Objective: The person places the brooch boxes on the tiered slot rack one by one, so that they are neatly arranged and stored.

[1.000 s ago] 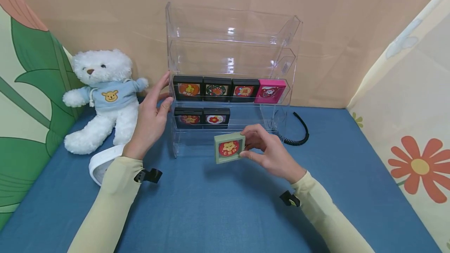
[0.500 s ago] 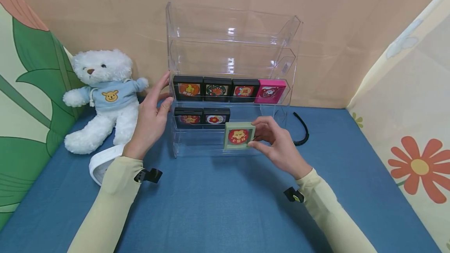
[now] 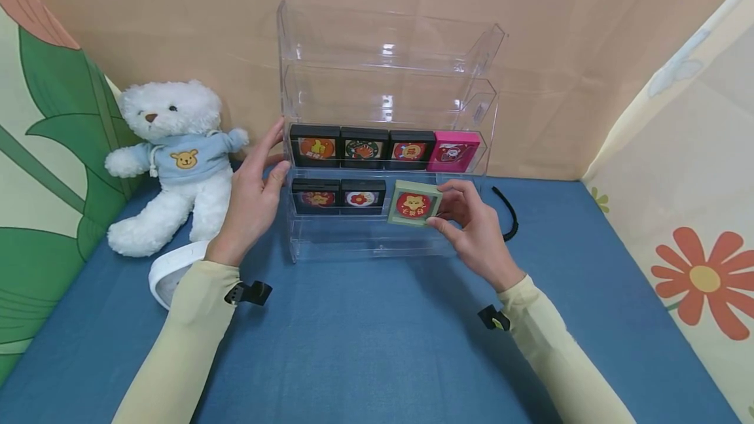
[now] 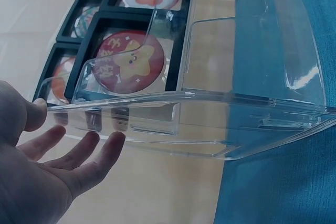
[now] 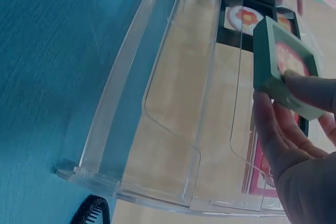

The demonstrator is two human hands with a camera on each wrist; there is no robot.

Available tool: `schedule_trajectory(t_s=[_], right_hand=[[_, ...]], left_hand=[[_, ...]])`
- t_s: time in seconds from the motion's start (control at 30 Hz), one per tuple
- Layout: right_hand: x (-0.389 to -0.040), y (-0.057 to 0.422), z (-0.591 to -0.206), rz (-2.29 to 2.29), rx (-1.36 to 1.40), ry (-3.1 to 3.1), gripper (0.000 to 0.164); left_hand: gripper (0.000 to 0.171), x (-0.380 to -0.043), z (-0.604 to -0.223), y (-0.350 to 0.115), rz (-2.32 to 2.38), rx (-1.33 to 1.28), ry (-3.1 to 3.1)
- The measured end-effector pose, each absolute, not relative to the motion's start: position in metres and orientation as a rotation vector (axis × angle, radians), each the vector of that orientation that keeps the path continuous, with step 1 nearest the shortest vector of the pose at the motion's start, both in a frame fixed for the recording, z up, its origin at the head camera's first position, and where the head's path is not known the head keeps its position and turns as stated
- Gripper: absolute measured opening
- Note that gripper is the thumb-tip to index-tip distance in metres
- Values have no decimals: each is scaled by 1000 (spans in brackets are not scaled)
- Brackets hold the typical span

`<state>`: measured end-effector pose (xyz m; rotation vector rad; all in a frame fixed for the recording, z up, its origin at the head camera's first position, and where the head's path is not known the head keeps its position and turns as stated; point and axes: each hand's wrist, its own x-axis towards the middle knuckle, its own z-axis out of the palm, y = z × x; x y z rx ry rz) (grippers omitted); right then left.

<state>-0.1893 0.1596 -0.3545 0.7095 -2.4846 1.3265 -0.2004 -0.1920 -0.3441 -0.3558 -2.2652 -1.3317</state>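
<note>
Between its thumb and fingers my right hand (image 3: 476, 235) pinches a pale green square box frame (image 3: 415, 203) by its right side. A round red badge with a yellow figure shows in it. The frame is slightly tilted, in front of the second-lowest tier of a clear acrylic display rack (image 3: 377, 250), right of a black box frame (image 3: 363, 197) with a red-flower badge. My left hand (image 3: 250, 198) rests at the rack's left side, fingers extended; in the left wrist view the fingertips (image 4: 116, 139) lie by the clear side panel, thumb near its edge.
A row of black frames (image 3: 315, 146) and one pink frame (image 3: 453, 152) fills the tier above. A white teddy bear (image 3: 200, 169) in a blue hoodie sits at left, near a white ring-shaped object (image 3: 171, 273). A black toothed band (image 3: 511, 218) lies right of the rack.
My right hand has carried the green box frame up and to the right, from in front of the rack's base to the second-lowest tier. The left hand has stayed in place.
</note>
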Motion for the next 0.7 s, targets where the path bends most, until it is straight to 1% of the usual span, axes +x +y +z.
schedule_trajectory(t_s=[0.7], right_hand=[[-206,140,-356,1131,634,-2420,57]], left_hand=[[64,-201,-344,-192,-1335,-354,-2267]])
